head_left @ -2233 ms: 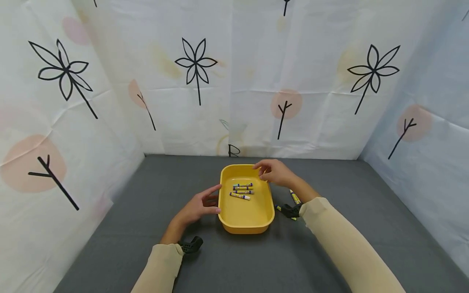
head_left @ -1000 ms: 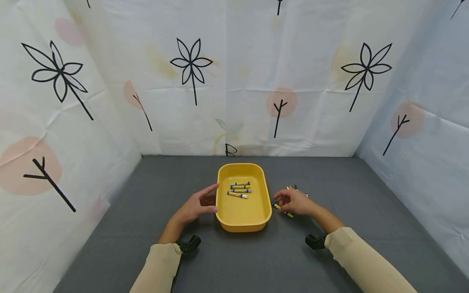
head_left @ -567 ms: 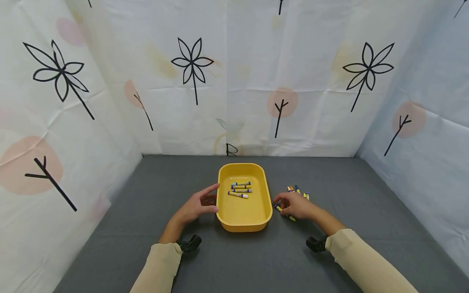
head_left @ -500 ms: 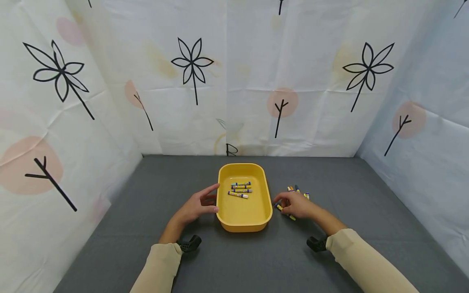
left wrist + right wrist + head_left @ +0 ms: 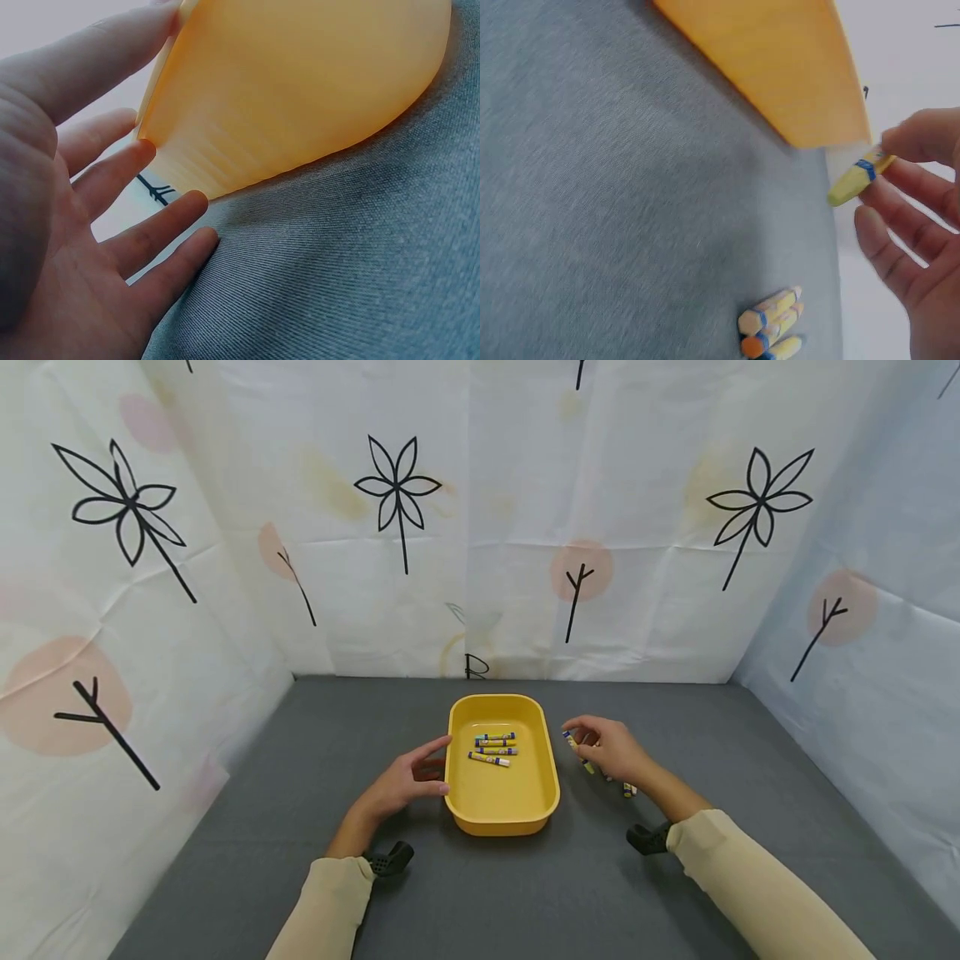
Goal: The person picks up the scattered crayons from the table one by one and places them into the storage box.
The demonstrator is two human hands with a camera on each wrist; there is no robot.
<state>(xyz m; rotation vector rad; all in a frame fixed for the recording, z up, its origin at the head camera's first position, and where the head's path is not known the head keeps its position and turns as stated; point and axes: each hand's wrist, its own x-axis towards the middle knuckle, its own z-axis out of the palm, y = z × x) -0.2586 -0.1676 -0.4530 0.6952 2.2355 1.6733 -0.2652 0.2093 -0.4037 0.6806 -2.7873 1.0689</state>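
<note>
A yellow plastic tray (image 5: 504, 797) stands on the grey table with several wrapped crayons (image 5: 489, 760) lying side by side inside, toward its far half. My left hand (image 5: 401, 785) is at the tray's left side, fingers spread and fairly straight; in the left wrist view the thumb and fingertips lie along the tray's rim and outer wall (image 5: 315, 82). To the right of the tray, my right hand (image 5: 615, 750) pinches a yellow-green crayon with blue bands (image 5: 853, 182) between thumb and fingers. The crayon is raised above the table, its tip pointing down.
More crayons (image 5: 771, 311), one with an orange end, lie together on the table under my right hand; the hand mostly hides them in the head view. White printed cloth (image 5: 517, 610) walls the table's back and sides.
My right hand has picked up the yellow-green crayon from beside the tray and moved it up and away from me. My left hand has stayed at the tray.
</note>
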